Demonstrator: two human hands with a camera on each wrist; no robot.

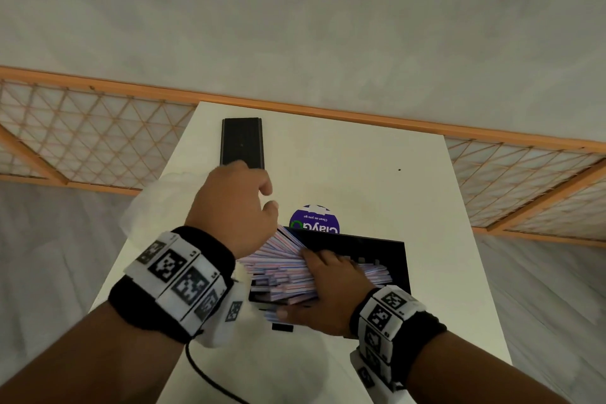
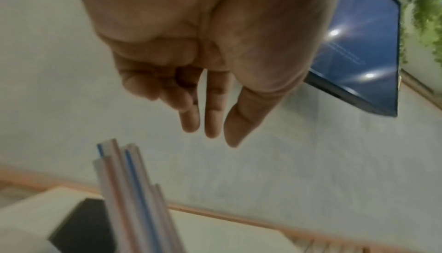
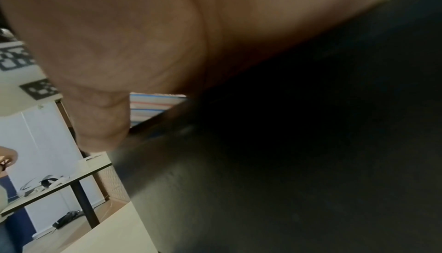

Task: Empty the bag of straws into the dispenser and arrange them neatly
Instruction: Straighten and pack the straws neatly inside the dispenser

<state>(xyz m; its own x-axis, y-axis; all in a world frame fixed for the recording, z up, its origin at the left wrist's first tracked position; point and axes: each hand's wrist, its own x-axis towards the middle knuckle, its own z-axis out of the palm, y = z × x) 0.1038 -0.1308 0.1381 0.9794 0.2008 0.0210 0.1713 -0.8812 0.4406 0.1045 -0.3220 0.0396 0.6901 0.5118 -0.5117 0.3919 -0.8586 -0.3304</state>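
On the white tabletop [image 1: 377,174], the black dispenser [image 1: 387,252] holds splayed straws [image 1: 278,259]; right hand [image 1: 331,292] fingers press them flat, left hand [image 1: 236,207] fingers hang loosely, holding nothing; overhanging ends could spill off the dispenser's left side

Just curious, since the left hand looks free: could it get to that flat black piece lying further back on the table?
Probably yes. The left hand holds nothing, its fingers loose, and hovers just in front of the black piece. Nothing lies between them on the white table. The right hand presses the straws.
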